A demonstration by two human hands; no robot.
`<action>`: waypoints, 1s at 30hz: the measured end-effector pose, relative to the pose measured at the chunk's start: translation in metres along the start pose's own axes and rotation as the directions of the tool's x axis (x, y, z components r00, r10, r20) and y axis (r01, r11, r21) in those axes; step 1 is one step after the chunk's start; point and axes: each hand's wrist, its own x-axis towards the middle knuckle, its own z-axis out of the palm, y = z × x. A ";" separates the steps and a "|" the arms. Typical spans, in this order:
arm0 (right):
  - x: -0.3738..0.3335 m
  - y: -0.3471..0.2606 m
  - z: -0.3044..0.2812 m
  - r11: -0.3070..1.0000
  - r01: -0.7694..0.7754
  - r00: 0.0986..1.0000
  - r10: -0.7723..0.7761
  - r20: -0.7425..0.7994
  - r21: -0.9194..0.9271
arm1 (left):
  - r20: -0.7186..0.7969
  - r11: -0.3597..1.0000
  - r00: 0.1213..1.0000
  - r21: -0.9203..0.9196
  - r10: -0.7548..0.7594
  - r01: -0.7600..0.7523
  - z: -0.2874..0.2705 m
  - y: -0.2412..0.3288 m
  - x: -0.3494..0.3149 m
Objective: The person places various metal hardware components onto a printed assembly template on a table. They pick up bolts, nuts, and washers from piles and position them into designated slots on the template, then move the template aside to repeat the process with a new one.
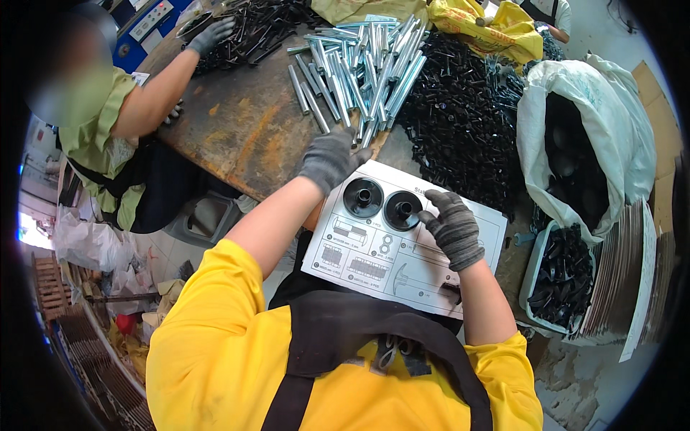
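One small black piece (451, 291) is seen at the lower right of the printed sheet (491, 233), where it could be lost over the near edge if the sheet were tilted. On the sheet's upper half, the left disc (363, 197) and the right disc (403, 210) (both black, each with a raised stub) are set side by side. Just right of these the gloved right hand (454, 228) is held half open; whether the right disc is gripped cannot be told, but it might be displaced by a careless sweep. At the sheet's upper left corner the left hand (330, 159) is seen with loosely bent fingers, its grip, if any, hidden. Beyond the sheet's right side, small black parts (456, 122) are heaped, and could be spilled onto it by a bump. Above the sheet, loosely stacked silver tubes (366, 72) could be set rolling by a pull from below.
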 end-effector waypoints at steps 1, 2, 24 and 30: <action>-0.003 0.004 -0.002 1.000 0.009 1.000 -0.009 -0.021 0.011 | 0.068 0.999 0.997 0.026 -0.038 0.036 -0.003 0.008 0.011; -0.006 0.003 -0.003 1.000 -0.005 1.000 0.005 -0.016 0.015 | 0.136 0.996 0.988 0.054 -0.077 0.070 -0.005 0.016 0.017; -0.109 0.052 -0.077 0.898 -0.378 0.858 0.432 -0.277 0.225 | 0.192 0.863 0.842 -0.084 0.504 -0.498 0.005 0.070 -0.088; -0.141 0.064 -0.074 0.912 -0.410 0.904 0.405 -0.140 -0.007 | 0.224 0.642 0.633 0.039 0.741 -0.765 0.082 0.121 -0.096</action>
